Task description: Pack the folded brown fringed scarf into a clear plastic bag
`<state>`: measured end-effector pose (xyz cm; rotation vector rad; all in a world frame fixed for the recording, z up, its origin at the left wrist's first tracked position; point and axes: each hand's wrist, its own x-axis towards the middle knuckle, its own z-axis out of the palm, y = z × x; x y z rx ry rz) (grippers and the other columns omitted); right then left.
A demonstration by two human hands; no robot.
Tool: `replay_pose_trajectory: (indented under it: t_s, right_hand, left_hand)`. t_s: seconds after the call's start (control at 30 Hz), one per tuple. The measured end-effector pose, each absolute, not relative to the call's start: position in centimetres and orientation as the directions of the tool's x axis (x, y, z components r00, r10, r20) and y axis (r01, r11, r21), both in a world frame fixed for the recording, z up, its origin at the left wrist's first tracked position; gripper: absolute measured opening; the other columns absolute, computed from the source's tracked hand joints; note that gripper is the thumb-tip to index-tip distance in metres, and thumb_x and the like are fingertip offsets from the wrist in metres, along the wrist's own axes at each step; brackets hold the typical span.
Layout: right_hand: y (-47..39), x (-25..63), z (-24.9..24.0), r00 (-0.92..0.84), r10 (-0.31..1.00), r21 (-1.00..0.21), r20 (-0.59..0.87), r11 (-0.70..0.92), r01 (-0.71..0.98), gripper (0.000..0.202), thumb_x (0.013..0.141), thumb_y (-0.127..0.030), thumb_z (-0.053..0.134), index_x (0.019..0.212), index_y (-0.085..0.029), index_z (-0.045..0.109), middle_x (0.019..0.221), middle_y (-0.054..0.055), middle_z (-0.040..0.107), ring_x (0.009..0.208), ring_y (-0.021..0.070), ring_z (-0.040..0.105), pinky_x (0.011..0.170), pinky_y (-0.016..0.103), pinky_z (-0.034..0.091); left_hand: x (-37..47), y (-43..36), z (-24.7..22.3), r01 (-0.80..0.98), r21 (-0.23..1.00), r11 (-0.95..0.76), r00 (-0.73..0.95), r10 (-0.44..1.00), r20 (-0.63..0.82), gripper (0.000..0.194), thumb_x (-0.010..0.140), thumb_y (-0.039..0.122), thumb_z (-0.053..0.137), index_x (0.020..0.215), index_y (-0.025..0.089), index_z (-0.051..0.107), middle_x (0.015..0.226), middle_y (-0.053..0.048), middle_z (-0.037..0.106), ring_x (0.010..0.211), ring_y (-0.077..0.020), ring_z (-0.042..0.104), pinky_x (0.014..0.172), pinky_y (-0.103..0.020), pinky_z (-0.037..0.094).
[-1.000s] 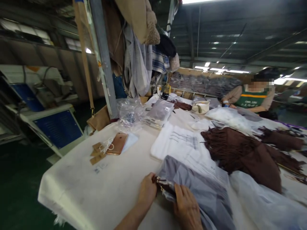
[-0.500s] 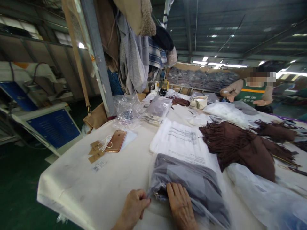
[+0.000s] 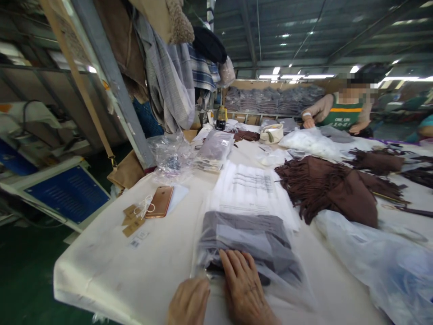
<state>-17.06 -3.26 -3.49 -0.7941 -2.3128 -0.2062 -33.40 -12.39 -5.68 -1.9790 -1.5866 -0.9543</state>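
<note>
A folded grey cloth in a clear plastic bag (image 3: 250, 237) lies at the table's near edge, partly over a stack of printed white plastic bags (image 3: 246, 187). My left hand (image 3: 190, 300) is closed at the bag's near left corner, its fingers pinching the plastic edge. My right hand (image 3: 244, 284) lies with fingers stretched over the near side of the bag, pressing on the plastic and the cloth beneath. Brown fringed cloth (image 3: 331, 187) rests to the right of the white stack.
On the left of the table are a phone (image 3: 160, 201), brown tags (image 3: 132, 220) and crumpled clear plastic (image 3: 172, 153). A translucent bag (image 3: 375, 257) lies at right. Garments hang from a metal post (image 3: 115, 85). Across the table stands a person (image 3: 345, 115).
The view has shifted, and the bagged cloth lies flatter and more squarely over the white stack. My left hand has turned, showing its back, still at the bag's corner.
</note>
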Motion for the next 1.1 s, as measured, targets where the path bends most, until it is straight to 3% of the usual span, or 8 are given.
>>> replay_pose_trajectory:
  t_s: [0.1,0.2,0.27,0.37,0.5,0.67,0.9,1.1]
  right_hand:
    - [-3.1,-15.2,-2.7,-0.628,0.473,-0.045,0.618,0.818,0.573,0.043,0.081,-0.019,0.043,0.123,-0.009,0.051,0.109,0.01,0.064,0.106,0.0207,0.052,0.099,0.039,0.031]
    - [-2.7,-14.0,-2.8,-0.659,0.437,-0.012,0.612,0.839,0.545,0.042,0.082,-0.028,0.052,0.119,-0.008,0.052,0.105,0.011,0.065,0.102,0.0206,0.055,0.095,0.038,0.035]
    - [-2.4,-13.7,-3.2,-0.626,0.437,-0.035,0.646,0.837,0.547,0.035,0.085,-0.024,0.049,0.116,-0.009,0.054,0.101,0.01,0.066,0.097,0.0184,0.057,0.09,0.035,0.038]
    - [-1.7,-13.8,-3.9,-0.569,0.482,-0.098,0.666,0.813,0.574,0.028,0.087,-0.016,0.041,0.11,-0.015,0.057,0.091,0.006,0.066,0.086,0.0148,0.059,0.078,0.031,0.042]
    - [-1.2,-13.8,-4.3,-0.564,0.524,-0.213,0.638,0.824,0.524,0.017,0.087,-0.017,0.047,0.094,-0.021,0.062,0.08,0.002,0.063,0.074,0.0119,0.058,0.067,0.026,0.043]
    - [-2.0,-13.2,-4.4,-0.549,0.419,-0.23,0.724,0.896,0.38,0.015,0.089,-0.016,0.045,0.091,-0.018,0.06,0.077,0.004,0.063,0.075,0.0138,0.057,0.069,0.028,0.041]
    - [-2.2,-13.2,-4.8,-0.55,0.552,-0.366,0.627,0.832,0.417,0.023,0.091,-0.016,0.039,0.075,-0.02,0.056,0.072,0.001,0.058,0.067,0.0129,0.052,0.064,0.027,0.037]
    - [-0.8,-13.5,-2.8,-0.5,0.53,-0.299,0.685,0.83,0.47,0.019,0.087,-0.011,0.044,0.073,-0.02,0.054,0.07,-0.001,0.057,0.067,0.0117,0.053,0.063,0.025,0.038]
  left_hand:
    - [-32.1,-11.7,-5.5,0.904,-0.09,-0.419,0.353,0.609,0.711,0.033,0.094,0.015,0.03,0.099,0.017,0.063,0.085,-0.004,0.068,0.086,-0.0143,0.061,0.083,-0.022,0.047]
    - [-31.5,-11.1,-6.1,0.895,-0.135,-0.424,0.401,0.637,0.658,0.04,0.095,0.017,0.024,0.104,0.014,0.063,0.096,-0.007,0.068,0.094,-0.0159,0.059,0.084,-0.024,0.047]
    - [-31.5,-10.8,-6.7,0.886,-0.148,-0.44,0.43,0.658,0.618,0.038,0.094,0.016,0.026,0.108,0.012,0.061,0.1,-0.009,0.067,0.098,-0.017,0.058,0.086,-0.026,0.047]
    - [-31.5,-10.8,-7.6,0.881,-0.16,-0.445,0.443,0.657,0.611,0.033,0.091,0.015,0.033,0.11,0.01,0.06,0.1,-0.012,0.066,0.098,-0.019,0.058,0.087,-0.029,0.047]
    - [-31.0,-10.6,-8.4,0.886,-0.191,-0.422,0.439,0.634,0.636,0.03,0.09,0.015,0.035,0.107,0.011,0.06,0.098,-0.012,0.066,0.095,-0.0194,0.059,0.084,-0.03,0.049]
    - [-30.7,-10.0,-8.5,0.878,-0.2,-0.434,0.441,0.574,0.69,0.027,0.089,0.01,0.038,0.099,0.01,0.063,0.092,-0.011,0.066,0.09,-0.019,0.059,0.078,-0.03,0.05]
    - [-30.7,-9.8,-7.3,0.874,-0.198,-0.444,0.443,0.559,0.701,0.03,0.089,0.008,0.034,0.097,0.01,0.064,0.089,-0.01,0.066,0.088,-0.0179,0.06,0.077,-0.029,0.05]
    - [-30.3,-8.8,-7.0,0.884,-0.196,-0.426,0.386,0.426,0.818,0.033,0.091,0.012,0.032,0.102,0.014,0.063,0.094,-0.007,0.067,0.092,-0.0188,0.059,0.083,-0.032,0.044]
